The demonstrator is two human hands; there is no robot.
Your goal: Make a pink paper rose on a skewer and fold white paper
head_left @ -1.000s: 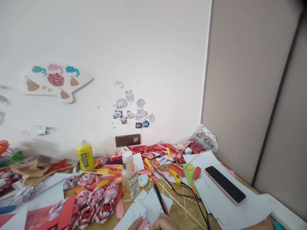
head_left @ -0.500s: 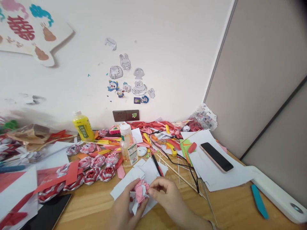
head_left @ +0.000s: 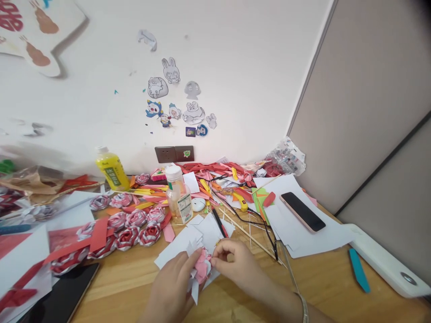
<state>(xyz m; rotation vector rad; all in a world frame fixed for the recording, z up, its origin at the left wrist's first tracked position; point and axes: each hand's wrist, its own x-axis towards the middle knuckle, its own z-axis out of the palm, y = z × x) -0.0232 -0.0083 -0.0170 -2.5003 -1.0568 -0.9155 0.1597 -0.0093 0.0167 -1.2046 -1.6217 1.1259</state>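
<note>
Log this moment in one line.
left hand: holds pink paper | right hand: at its edge | nearby: white sheets, clear bottle

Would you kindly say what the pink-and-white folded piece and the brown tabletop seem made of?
The pink-and-white folded piece: probably matte paper, judging by its creases and thin edges. The brown tabletop: apparently smooth wood or wood-look laminate, by its grain.

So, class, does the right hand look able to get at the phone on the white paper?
Probably yes: nothing covers the phone, and only low things, a wooden stick and dark cable among them, lie between. The right hand would first leave the pink paper.
</note>
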